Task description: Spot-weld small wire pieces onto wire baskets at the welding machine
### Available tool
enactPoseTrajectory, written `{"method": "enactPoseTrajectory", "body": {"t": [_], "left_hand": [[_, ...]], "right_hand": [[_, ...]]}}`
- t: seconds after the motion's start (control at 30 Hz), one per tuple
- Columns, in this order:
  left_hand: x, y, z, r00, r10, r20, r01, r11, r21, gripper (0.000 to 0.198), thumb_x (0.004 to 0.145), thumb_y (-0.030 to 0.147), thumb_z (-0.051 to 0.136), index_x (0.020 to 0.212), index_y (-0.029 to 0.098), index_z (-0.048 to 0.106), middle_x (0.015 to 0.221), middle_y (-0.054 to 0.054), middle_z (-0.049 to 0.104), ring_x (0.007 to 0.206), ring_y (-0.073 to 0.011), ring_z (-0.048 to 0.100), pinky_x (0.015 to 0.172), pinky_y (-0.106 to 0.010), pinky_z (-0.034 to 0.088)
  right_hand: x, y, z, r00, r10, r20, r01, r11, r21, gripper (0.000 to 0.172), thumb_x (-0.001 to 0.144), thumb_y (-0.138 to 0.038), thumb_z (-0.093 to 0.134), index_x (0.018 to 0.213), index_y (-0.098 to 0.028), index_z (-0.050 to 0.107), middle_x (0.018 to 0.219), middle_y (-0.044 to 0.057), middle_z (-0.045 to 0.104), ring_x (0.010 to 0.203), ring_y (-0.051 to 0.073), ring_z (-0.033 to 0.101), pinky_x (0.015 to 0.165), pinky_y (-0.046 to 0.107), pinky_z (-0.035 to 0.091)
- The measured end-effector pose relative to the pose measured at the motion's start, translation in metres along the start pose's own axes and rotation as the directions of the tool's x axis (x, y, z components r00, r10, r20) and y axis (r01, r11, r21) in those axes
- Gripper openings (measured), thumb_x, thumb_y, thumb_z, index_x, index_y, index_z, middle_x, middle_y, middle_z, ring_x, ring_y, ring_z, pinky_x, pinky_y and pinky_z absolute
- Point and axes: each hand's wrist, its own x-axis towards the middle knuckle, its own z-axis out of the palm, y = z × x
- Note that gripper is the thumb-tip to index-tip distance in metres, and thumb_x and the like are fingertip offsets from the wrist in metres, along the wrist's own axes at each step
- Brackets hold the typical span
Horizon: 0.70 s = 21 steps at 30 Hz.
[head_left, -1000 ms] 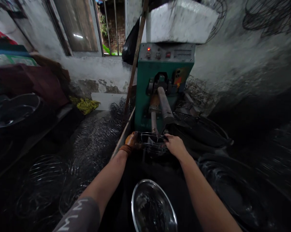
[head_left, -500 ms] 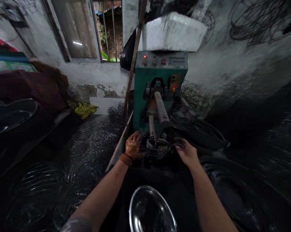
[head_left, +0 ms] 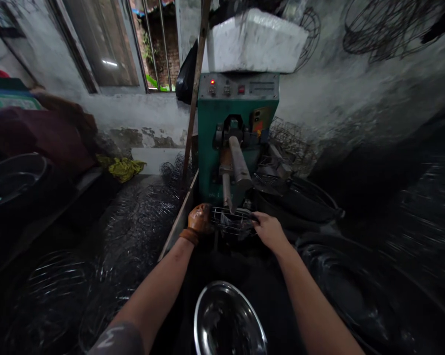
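Observation:
My left hand (head_left: 200, 218), in an orange-brown glove, is closed at the left end of a round wire frame (head_left: 232, 228). On the other side, the fingers of my bare right hand (head_left: 270, 230) pinch the frame's right end. The frame sits level between both hands, just under the tip of the lower metal arm (head_left: 226, 190) of a green machine (head_left: 209, 143). A thicker upper arm (head_left: 240, 162) juts out above it. Whether the frame touches the lower tip, I cannot tell. Nearer to me lies a shiny oval metal bowl (head_left: 197, 320).
Tangled wire pieces (head_left: 133, 222) heap up on the left beside a wooden board (head_left: 178, 224). To the right are dark round basins (head_left: 340, 281). A rusty bar (head_left: 193, 98) leans by the machine, and a white foam box (head_left: 255, 42) rests on top.
My left hand, blurred with its fingers apart before, has closed on the frame's left end. My right hand has moved slightly left with the frame. The whole view has shifted a little.

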Motion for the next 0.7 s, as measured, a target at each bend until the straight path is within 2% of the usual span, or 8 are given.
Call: {"method": "enactPoseTrajectory", "body": {"t": [0.13,0.27,0.4,0.57,0.63,0.7], "left_hand": [[-0.003,-0.011,-0.01,0.994,-0.095,0.058,0.097,0.995,-0.023,0.051,0.066,0.025,0.078,0.114,0.014,0.063,0.109,-0.012,0.071,0.099,-0.028,0.069,0.088,-0.036,0.055],[-0.002,-0.019,-0.009,0.987,-0.146,0.073,0.15,0.987,-0.051,0.057,0.062,0.033,0.085,0.113,0.017,0.063,0.109,-0.008,0.071,0.101,-0.028,0.069,0.09,-0.036,0.055],[-0.001,-0.024,-0.002,0.98,-0.194,0.047,0.198,0.973,-0.114,0.051,0.068,0.03,0.082,0.114,0.019,0.065,0.107,-0.008,0.071,0.101,-0.0271,0.069,0.089,-0.035,0.055],[0.0,-0.029,0.005,0.973,-0.221,0.063,0.228,0.963,-0.145,0.025,0.085,0.03,0.066,0.108,0.02,0.066,0.101,-0.006,0.071,0.096,-0.0243,0.069,0.083,-0.032,0.056],[0.001,-0.03,0.006,0.977,-0.2,0.075,0.208,0.97,-0.124,0.03,0.081,0.029,0.071,0.109,0.019,0.066,0.104,-0.007,0.071,0.097,-0.0251,0.069,0.085,-0.033,0.055],[0.0,-0.03,0.007,0.979,-0.179,0.097,0.188,0.978,-0.087,0.044,0.073,0.029,0.08,0.113,0.018,0.065,0.108,-0.009,0.071,0.099,-0.0269,0.069,0.088,-0.034,0.055]], "right_hand": [[0.011,-0.031,-0.006,0.996,-0.033,0.085,0.044,0.991,-0.126,0.031,0.096,-0.011,0.055,0.123,-0.013,0.072,0.124,0.013,0.072,0.117,0.024,0.068,0.102,0.031,0.05],[0.018,-0.048,-0.011,0.989,-0.006,0.149,0.034,0.982,-0.187,0.032,0.099,-0.012,0.053,0.125,-0.012,0.07,0.127,0.014,0.071,0.118,0.025,0.067,0.102,0.03,0.049],[0.021,-0.051,-0.012,0.989,-0.009,0.145,0.041,0.974,-0.222,0.032,0.099,-0.01,0.052,0.125,-0.013,0.071,0.128,0.013,0.071,0.114,0.025,0.069,0.099,0.031,0.051],[0.021,-0.047,-0.011,0.99,-0.021,0.14,0.054,0.969,-0.239,0.032,0.1,-0.012,0.052,0.126,-0.011,0.069,0.13,0.015,0.069,0.115,0.026,0.068,0.098,0.032,0.051],[0.021,-0.045,-0.01,0.99,-0.02,0.138,0.053,0.969,-0.241,0.032,0.099,-0.011,0.052,0.127,-0.011,0.069,0.13,0.015,0.069,0.115,0.026,0.068,0.098,0.032,0.051],[0.021,-0.043,-0.01,0.99,-0.013,0.14,0.047,0.97,-0.24,0.033,0.098,-0.01,0.053,0.126,-0.012,0.069,0.128,0.015,0.07,0.113,0.026,0.069,0.096,0.031,0.051]]}}
